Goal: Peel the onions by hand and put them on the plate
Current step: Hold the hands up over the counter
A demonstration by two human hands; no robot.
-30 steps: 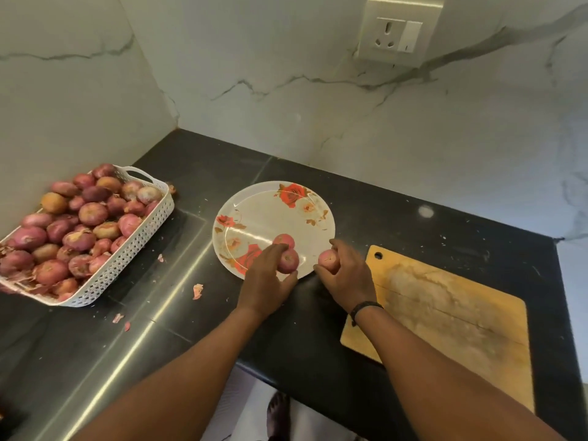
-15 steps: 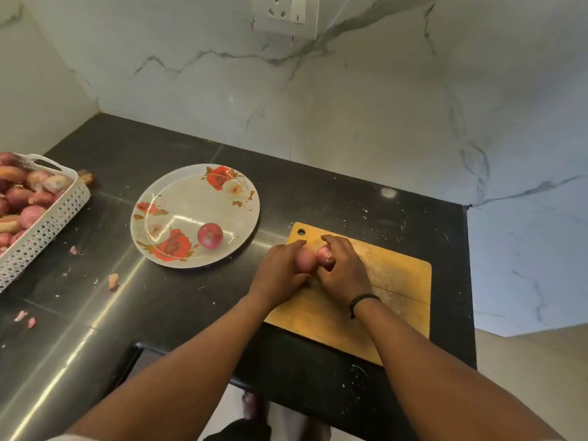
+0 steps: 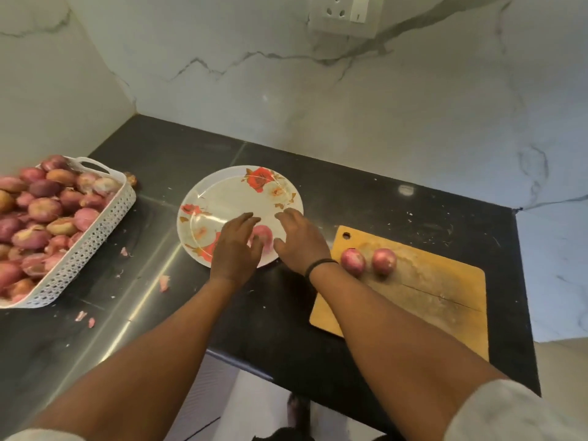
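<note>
One black tabletop (image 3: 280, 316) is carrying everything, set into a corner of two marble walls (image 3: 366, 122), and one socket (image 3: 345, 14) is sitting on the back wall. On the left side one white basket (image 3: 92, 246) is standing, and it is holding many unpeeled onions (image 3: 44, 210), too many for an exact count. On the right one wooden cutting board (image 3: 436, 294) is lying, with its long axis running from near-left to far-right. Between them one flowered plate (image 3: 222, 198) is lying flat.

Three peeled onions are showing. Two onions (image 3: 369, 261) are sitting side by side on the near-left part of the board, and their points are looking roughly up. One onion on the plate (image 3: 265, 238) is lying at the near rim, half hidden between the hands, so its direction cannot be told.

The left hand (image 3: 237, 246) and the right hand (image 3: 300, 241) are hovering apart over the near edge of the plate, fingers spread and relaxed, holding nothing. One dark band (image 3: 319, 265) is circling the right wrist. Some small peel scraps (image 3: 164, 283) are lying on the tabletop near the basket.

Half a second ago both hands were together over the board, each one gripping an onion; now those two onions are resting on the board and the hands are over the plate.
</note>
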